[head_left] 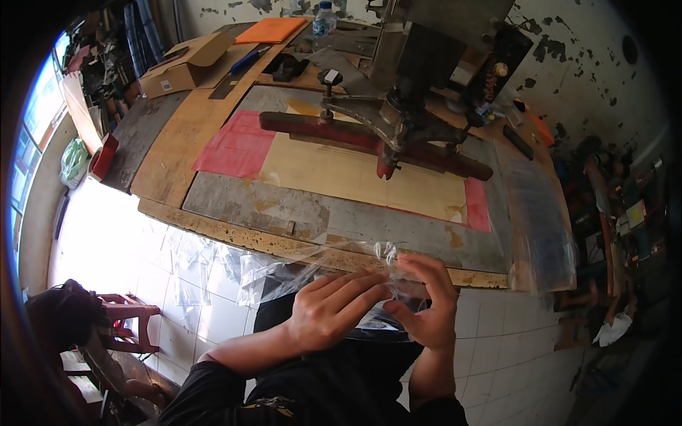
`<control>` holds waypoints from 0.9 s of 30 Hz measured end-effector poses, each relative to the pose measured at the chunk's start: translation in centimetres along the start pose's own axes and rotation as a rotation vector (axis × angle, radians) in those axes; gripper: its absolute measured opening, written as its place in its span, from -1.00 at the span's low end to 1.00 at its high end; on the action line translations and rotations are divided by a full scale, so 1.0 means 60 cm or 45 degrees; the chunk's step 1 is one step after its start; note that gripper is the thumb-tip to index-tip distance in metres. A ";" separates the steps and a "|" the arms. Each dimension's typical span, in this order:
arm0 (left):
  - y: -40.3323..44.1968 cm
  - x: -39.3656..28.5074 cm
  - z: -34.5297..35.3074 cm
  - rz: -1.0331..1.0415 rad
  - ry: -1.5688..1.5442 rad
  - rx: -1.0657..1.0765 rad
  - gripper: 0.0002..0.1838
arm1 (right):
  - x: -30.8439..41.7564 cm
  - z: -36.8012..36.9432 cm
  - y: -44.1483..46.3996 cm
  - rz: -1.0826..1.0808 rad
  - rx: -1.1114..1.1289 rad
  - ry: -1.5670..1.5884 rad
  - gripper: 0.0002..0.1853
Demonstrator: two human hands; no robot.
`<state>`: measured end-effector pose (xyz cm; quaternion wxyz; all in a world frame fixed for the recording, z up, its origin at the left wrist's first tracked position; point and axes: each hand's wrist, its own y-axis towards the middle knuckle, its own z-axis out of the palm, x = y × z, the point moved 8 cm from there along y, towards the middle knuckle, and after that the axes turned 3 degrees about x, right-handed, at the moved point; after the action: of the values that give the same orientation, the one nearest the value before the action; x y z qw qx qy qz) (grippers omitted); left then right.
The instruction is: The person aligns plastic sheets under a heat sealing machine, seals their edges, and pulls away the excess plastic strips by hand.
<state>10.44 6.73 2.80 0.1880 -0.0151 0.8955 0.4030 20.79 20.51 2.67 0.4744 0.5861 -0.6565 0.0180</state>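
"What's in those hands?"

"Thin clear plastic film (386,251), held up by the near edge of the surface (167,163). It looks feather-light, limp and slippery, quick to crease or tear."

"Gripped?"

"The left hand (323,309) lies over it, fingers nearly straight; I can't tell whether they pinch it. The right hand (437,305) is partly open, thumb apart from the fingertips, film bunched beside them."

"Where would you take hold?"

"At 2 corners, lightly, between thumb and fingertip, so it won't crumple or cling."

"And the surface?"

"A metal plate (241,197) carries a cream sheet (341,174) with pink material (234,145) showing at 2 ends, below a machine's red bar (320,131). Clear plastic sheets (543,227) lie to the right, a cardboard box (167,84) far left."

"Rough room."

"Paint's flaking off the wall (590,78), and a red stool (145,312) stands on white floor tiles (490,326)."
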 end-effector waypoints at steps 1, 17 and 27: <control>0.001 0.000 0.002 0.017 -0.030 0.021 -0.66 | 0.002 -0.004 0.004 0.000 -0.001 0.001 -0.32; 0.034 0.010 -0.008 0.104 -0.110 0.090 -0.71 | 0.022 -0.013 0.029 0.042 0.003 0.092 -0.62; 0.036 0.015 0.004 0.098 -0.107 0.225 -0.64 | 0.000 -0.010 0.028 0.263 0.014 0.265 -0.72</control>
<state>9.28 8.44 3.89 0.2102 0.0530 0.9189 0.3296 19.83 21.38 3.85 0.5325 0.5129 -0.6605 0.1310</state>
